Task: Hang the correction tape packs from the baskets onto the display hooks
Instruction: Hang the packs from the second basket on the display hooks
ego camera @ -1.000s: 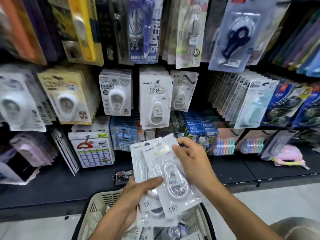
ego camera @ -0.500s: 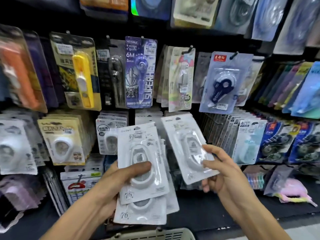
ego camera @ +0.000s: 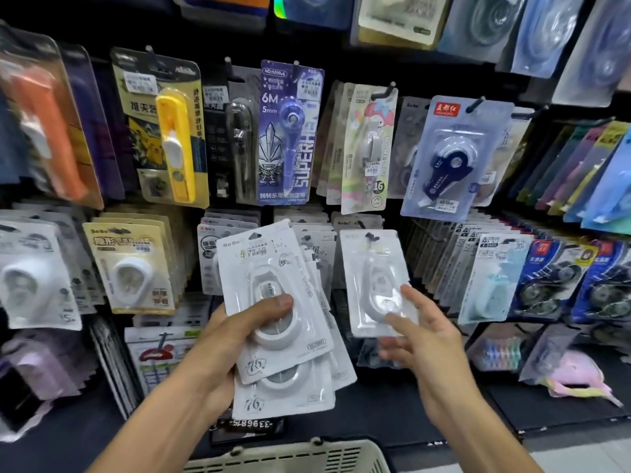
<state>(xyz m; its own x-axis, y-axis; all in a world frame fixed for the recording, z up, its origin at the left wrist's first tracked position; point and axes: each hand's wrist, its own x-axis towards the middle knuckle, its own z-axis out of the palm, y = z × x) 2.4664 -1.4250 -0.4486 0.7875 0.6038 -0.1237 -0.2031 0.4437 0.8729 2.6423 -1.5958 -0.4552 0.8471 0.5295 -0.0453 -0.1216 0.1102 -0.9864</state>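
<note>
At the far left of the display wall hangs a blurred orange tool in a clear blister pack (ego camera: pixel 51 138), and beside it a yellow retractable tool on a black-and-yellow card (ego camera: pixel 170 141). Below these, a row of cream-coloured cards with white oval correction tapes (ego camera: pixel 131 271) fills its hook.

The left hand (ego camera: pixel 225 343) grips a fanned stack of white correction tape packs in clear blisters (ego camera: pixel 273 322); its thumb presses across the front blister and its fingers curl behind the cards. The stack is held in front of the middle row of hooks, tilted slightly left, above the beige slotted plastic basket (ego camera: pixel 290 457) at the bottom edge.

Above the stack hangs a purple card printed "6M 5mm" (ego camera: pixel 290 131).

Right of the stack, a single white correction tape pack (ego camera: pixel 375 285) hangs upright, with a dark hook tip showing through the hole at its top. The right hand (ego camera: pixel 426 346) is at its lower edge, fingers loosely spread and relaxed, the fingertips touching the blister's bottom corner without closing round it.

Further right hangs a pale blue card with a navy tape dispenser (ego camera: pixel 454 158), then blue-carded packs (ego camera: pixel 546 278).
</note>
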